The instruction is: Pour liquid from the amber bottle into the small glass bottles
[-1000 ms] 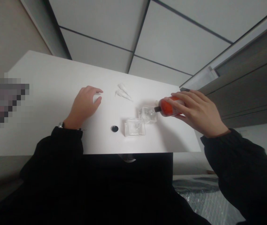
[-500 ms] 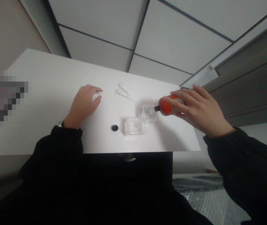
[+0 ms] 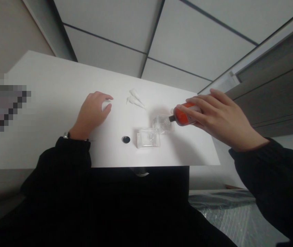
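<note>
Right hand (image 3: 213, 115) gripped the bottle (image 3: 184, 114), tipped, its dark neck at the rear box (image 3: 163, 124) (clear, like its neighbour). Left hand (image 3: 92, 110) lay on the table (image 3: 58, 89), fingers loosely curled, thumb apart. Front box (image 3: 148, 138) stood between cap (image 3: 126, 139) and rear box; two white nozzles (image 3: 135, 98) lay beyond.

one bottle (image 3: 183, 116), two clear boxes (image 3: 148, 138)

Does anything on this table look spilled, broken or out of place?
Nothing stands out as wrong; I can make out no spill or break. The orange bottle is tipped, but the right hand holds it that way, its dark end towards the rear clear container.
</note>
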A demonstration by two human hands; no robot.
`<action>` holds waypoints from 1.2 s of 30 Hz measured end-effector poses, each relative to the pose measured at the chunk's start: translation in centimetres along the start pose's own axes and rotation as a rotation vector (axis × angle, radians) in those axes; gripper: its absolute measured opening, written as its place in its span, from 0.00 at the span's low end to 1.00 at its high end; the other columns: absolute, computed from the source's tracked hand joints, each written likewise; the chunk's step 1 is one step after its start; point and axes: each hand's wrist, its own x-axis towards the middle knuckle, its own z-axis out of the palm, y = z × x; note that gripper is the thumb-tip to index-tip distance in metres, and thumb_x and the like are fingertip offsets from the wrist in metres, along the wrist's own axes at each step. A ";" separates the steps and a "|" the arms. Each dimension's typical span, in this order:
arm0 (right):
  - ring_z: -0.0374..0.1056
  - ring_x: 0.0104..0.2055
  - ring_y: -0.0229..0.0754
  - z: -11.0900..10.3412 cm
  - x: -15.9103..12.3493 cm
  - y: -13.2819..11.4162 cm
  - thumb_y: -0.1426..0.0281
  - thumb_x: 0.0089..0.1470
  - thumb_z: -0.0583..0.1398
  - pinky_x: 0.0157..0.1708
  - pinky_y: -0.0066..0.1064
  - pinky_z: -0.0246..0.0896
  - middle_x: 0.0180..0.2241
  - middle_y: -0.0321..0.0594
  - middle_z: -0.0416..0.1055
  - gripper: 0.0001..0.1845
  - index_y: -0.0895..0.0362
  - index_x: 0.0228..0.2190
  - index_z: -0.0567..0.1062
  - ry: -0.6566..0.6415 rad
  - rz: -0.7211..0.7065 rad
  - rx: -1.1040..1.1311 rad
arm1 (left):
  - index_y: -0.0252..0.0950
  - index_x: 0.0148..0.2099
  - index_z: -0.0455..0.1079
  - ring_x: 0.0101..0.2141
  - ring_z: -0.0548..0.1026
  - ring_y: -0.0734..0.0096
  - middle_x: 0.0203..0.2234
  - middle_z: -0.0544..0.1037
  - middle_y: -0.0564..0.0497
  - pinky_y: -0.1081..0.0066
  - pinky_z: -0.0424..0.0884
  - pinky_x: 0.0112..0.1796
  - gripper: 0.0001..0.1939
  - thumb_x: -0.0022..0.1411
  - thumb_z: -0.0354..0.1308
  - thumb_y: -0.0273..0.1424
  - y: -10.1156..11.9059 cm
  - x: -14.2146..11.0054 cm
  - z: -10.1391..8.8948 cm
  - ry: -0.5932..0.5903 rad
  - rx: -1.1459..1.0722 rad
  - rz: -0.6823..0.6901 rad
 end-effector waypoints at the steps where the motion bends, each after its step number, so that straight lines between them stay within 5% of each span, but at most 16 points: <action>1: 0.72 0.62 0.55 -0.1 0.1 0.0 0.78 0.67 0.57 0.68 0.61 0.59 0.62 0.44 0.76 0.33 0.45 0.69 0.68 -0.007 0.002 0.015 | 0.37 0.53 0.75 0.56 0.77 0.49 0.53 0.81 0.39 0.48 0.70 0.61 0.15 0.70 0.52 0.32 0.0 0.0 0.0 0.001 -0.002 0.006; 17: 0.72 0.58 0.50 -1.9 2.3 -1.0 0.82 0.67 0.52 0.68 0.59 0.60 0.54 0.39 0.79 0.34 0.44 0.66 0.70 -0.008 -0.066 -0.015 | 0.44 0.52 0.74 0.55 0.76 0.51 0.51 0.81 0.45 0.49 0.69 0.62 0.12 0.69 0.54 0.33 -0.9 -0.2 1.3 0.069 -0.073 0.007; 29: 0.74 0.48 0.49 -4.3 4.5 -2.7 0.81 0.69 0.50 0.59 0.51 0.71 0.44 0.42 0.79 0.23 0.53 0.53 0.78 -0.129 -0.146 -0.290 | 0.41 0.53 0.74 0.58 0.75 0.50 0.54 0.80 0.42 0.50 0.67 0.63 0.14 0.70 0.51 0.34 0.4 -0.2 -0.2 -0.010 -0.053 -0.022; 36: 0.73 0.52 0.47 -4.0 4.4 -2.9 0.82 0.69 0.49 0.64 0.54 0.68 0.45 0.36 0.79 0.28 0.47 0.59 0.76 -0.085 -0.116 -0.137 | 0.44 0.52 0.72 0.58 0.75 0.51 0.54 0.80 0.45 0.49 0.66 0.64 0.12 0.71 0.51 0.35 0.3 -0.3 -0.1 -0.008 -0.066 -0.012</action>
